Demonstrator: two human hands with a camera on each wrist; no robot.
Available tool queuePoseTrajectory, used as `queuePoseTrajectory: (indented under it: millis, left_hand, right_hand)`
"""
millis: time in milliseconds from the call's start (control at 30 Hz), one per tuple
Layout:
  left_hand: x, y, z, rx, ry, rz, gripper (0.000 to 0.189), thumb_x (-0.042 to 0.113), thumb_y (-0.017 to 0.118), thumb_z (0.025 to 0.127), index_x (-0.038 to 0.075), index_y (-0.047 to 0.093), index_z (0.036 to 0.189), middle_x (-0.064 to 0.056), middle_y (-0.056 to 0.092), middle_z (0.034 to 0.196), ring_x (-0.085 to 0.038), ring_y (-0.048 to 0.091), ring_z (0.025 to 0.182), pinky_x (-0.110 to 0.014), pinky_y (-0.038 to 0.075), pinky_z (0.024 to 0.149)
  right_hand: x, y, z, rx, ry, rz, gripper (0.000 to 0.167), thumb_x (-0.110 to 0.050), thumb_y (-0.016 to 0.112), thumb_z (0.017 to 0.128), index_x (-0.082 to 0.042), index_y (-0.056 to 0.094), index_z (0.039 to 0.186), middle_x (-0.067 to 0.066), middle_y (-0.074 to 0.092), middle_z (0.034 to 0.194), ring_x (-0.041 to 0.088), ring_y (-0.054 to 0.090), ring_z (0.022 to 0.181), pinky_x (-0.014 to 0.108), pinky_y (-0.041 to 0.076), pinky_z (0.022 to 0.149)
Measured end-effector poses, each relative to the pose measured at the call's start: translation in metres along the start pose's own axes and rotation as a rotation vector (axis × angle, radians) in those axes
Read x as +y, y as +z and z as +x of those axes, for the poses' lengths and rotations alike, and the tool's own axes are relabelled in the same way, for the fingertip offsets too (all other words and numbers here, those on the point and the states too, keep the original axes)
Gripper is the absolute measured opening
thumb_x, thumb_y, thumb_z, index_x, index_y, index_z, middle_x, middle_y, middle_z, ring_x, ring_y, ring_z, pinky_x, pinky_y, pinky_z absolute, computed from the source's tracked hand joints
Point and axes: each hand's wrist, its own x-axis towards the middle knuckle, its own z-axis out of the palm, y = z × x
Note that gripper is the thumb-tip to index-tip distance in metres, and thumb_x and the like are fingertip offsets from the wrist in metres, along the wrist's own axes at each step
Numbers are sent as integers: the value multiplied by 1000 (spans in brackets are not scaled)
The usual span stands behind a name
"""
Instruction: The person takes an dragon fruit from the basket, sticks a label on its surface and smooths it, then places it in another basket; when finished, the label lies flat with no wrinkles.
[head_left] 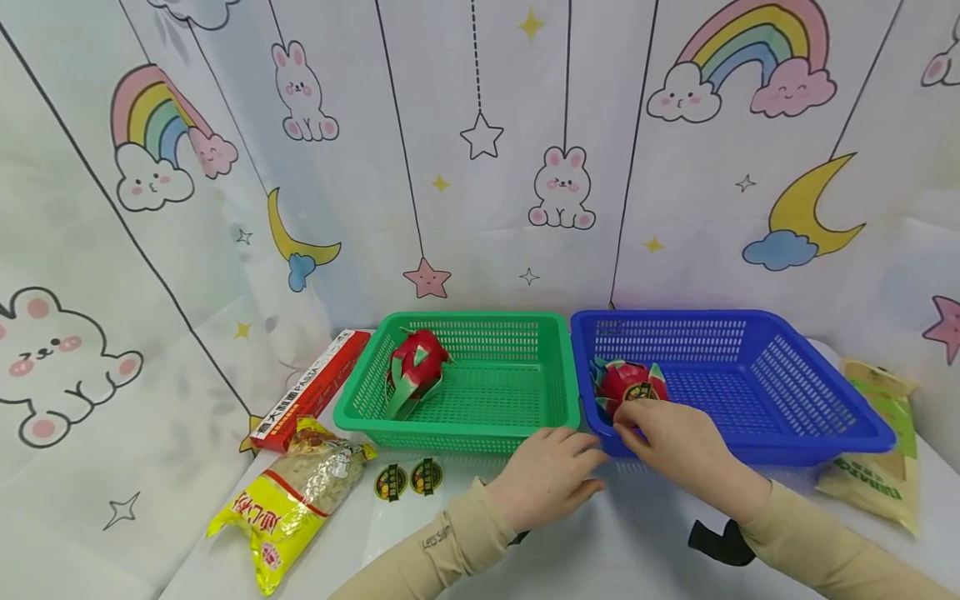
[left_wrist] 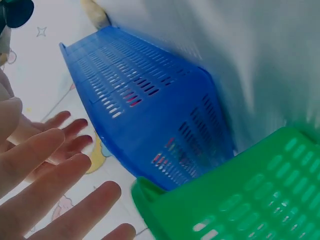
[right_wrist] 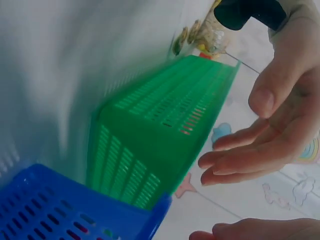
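Note:
My right hand (head_left: 671, 433) is over the near left rim of the blue basket (head_left: 832, 442), its fingers relaxed beside a red dragon fruit (head_left: 618, 382). That fruit lies inside the basket and bears a round black-and-gold sticker (head_left: 643, 391), partly covered by the hand. My left hand (head_left: 546, 477) hovers by the front right corner of the green basket (head_left: 457, 433), holding nothing. Its spread fingers (left_wrist: 95, 205) show in the left wrist view, with the right hand (left_wrist: 75, 142) behind them. Another dragon fruit (head_left: 422, 360) lies at the green basket's left end.
Left of the baskets are a red pasta box (head_left: 315, 387) and a yellow snack bag (head_left: 296, 500). Two round stickers (head_left: 408, 481) lie on a pale sheet in front of the green basket. A beige-green packet (head_left: 881, 467) stands right of the blue basket.

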Motion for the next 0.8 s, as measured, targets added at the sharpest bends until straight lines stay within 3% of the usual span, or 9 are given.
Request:
queuePoseTrajectory:
  millis: [300, 433, 800]
  left_hand:
    - [0, 3, -11, 18, -26, -34, 23, 39, 59, 89, 23, 65, 104, 7, 63, 109, -8, 58, 101, -23, 48, 85]
    - [1, 3, -18, 26, -39, -33, 24, 39, 60, 88, 24, 65, 105, 7, 63, 109, -8, 58, 101, -23, 48, 82]
    - [0, 8, -35, -6, -96, -73, 23, 36, 61, 88, 22, 65, 106, 7, 63, 105, -8, 58, 97, -23, 48, 76]
  right_hand:
    - [-9, 11, -14, 142, -110, -87, 18, -21, 80, 67, -15, 65, 75, -5, 59, 66, 9, 50, 55, 20, 41, 45]
    - [-15, 18, -18, 195, -174, -96, 20, -21, 81, 64, -15, 64, 74, -5, 56, 65, 9, 49, 55, 21, 41, 46]
    - [-29, 34, -19, 160, -159, -72, 21, -25, 82, 65, -19, 64, 73, -9, 53, 63, 7, 45, 53, 17, 34, 44]
